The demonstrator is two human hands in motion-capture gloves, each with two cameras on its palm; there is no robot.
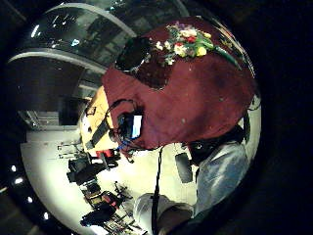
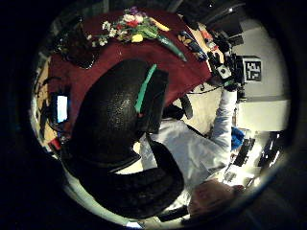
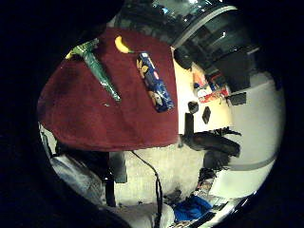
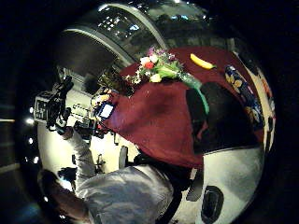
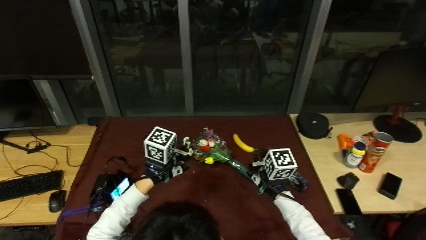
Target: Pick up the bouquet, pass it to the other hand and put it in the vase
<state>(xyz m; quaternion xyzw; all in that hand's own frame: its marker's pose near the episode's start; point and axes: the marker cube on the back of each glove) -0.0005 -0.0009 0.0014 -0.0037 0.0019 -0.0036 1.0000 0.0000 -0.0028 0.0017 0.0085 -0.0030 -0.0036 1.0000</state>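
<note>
The bouquet [image 5: 212,150] lies on the dark red cloth [image 5: 219,192] covering the bench, between the two hands, its green wrapped stem toward the right hand [image 5: 276,187]. The left hand [image 5: 158,172] hovers beside the flowers, its grip seemingly loosely curled, holding nothing. I cannot tell the right hand's grip. A banana [image 5: 242,143] lies nearby.

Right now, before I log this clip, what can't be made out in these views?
- Vase: outside view, hidden behind the left hand; too dark in the palm views to see inside.
- Bouquet: outside view, stem end covered by the right hand.
- Blue packet: print too small to read.
</note>
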